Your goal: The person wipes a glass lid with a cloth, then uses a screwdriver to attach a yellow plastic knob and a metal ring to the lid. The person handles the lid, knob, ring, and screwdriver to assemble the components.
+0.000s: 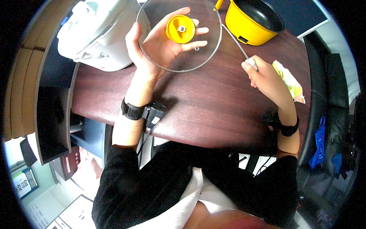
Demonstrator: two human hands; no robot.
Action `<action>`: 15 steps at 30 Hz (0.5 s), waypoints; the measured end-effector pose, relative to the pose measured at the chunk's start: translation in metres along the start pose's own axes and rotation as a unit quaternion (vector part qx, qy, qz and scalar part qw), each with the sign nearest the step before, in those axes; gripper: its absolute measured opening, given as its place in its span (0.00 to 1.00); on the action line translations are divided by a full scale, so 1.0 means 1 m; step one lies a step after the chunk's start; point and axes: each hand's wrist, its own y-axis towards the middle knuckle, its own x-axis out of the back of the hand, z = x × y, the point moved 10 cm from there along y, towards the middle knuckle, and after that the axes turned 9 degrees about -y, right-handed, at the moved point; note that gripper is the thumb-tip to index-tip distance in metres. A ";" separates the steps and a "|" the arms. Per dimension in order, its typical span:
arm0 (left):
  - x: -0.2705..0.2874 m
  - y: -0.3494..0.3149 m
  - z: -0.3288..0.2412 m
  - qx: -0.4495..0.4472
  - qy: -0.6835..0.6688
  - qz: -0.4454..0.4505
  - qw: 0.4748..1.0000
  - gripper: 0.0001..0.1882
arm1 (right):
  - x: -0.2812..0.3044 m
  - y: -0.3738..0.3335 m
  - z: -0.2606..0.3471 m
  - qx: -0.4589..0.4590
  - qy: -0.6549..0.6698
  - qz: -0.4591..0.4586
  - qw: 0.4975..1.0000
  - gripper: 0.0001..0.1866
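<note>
My left hand [162, 47], palm up, supports a clear round glass lid [207, 57] with a metal rim, over the table. Through the glass shows the lid's round yellow knob [180, 29], a screw at its centre, resting against my fingers. A small metal-ringed vent [196, 49] sits lower in the glass. My right hand [261, 72] is closed round the white handle of a screwdriver [237, 42]. Its thin metal shaft points up and left, its tip near the lid's right rim. Beyond it stands a yellow pot [248, 28] with a dark inside.
A white rice cooker [103, 45] stands at the far left of the brown wooden table [213, 103]. Right of my right hand lies a white and green packet [289, 80]. Black devices are strapped to both wrists. A black sofa [335, 84] is beyond the right edge.
</note>
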 end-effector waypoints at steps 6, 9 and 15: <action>0.003 -0.001 0.003 0.001 -0.006 0.001 1.000 0.58 | 0.003 0.003 -0.003 0.024 -0.059 -0.040 0.997 0.20; 0.008 -0.001 -0.005 -0.040 -0.022 -0.016 0.999 0.53 | -0.004 0.010 -0.017 0.001 -0.103 -0.023 0.994 0.20; 0.009 0.001 0.000 -0.032 -0.044 -0.029 0.998 0.52 | -0.012 0.031 -0.038 0.005 -0.153 -0.020 0.988 0.21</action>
